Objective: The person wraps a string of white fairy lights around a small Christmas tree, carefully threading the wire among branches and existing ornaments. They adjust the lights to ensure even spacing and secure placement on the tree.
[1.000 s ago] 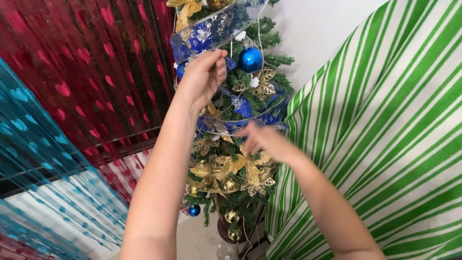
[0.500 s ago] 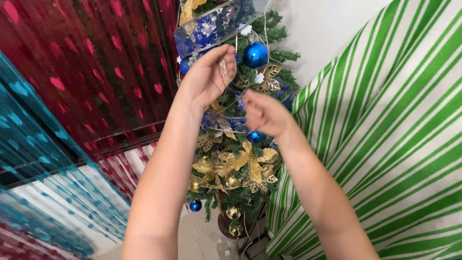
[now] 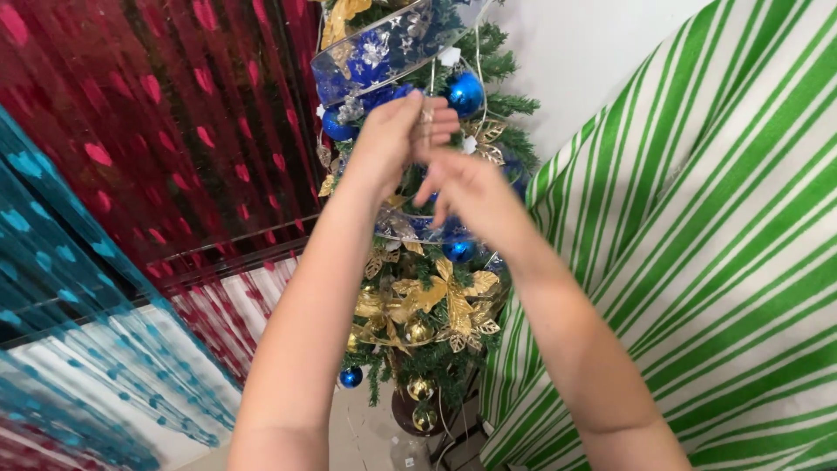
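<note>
Left hand [image 3: 397, 139]: pinched a small gold ornament [image 3: 426, 116] against the tree [image 3: 436, 349]
Right hand [image 3: 466, 187]: half curled, holding nothing visible, touching the left
Clearance: striped fabric [image 3: 697, 262] just beside; curtain [image 3: 131, 131] left

Tree [image 3: 436, 349] crowds twelve o'clock; striped cloth [image 3: 697, 262] walls three o'clock; red curtain [image 3: 174, 131] blocks nine. Open lane at six, between the forearms.

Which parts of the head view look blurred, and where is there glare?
Head view: the right hand shows slight motion blur at the fingers; the left hand is sharper; small glints sit on the blue bauble; lighting is even, without hard shadows.
</note>
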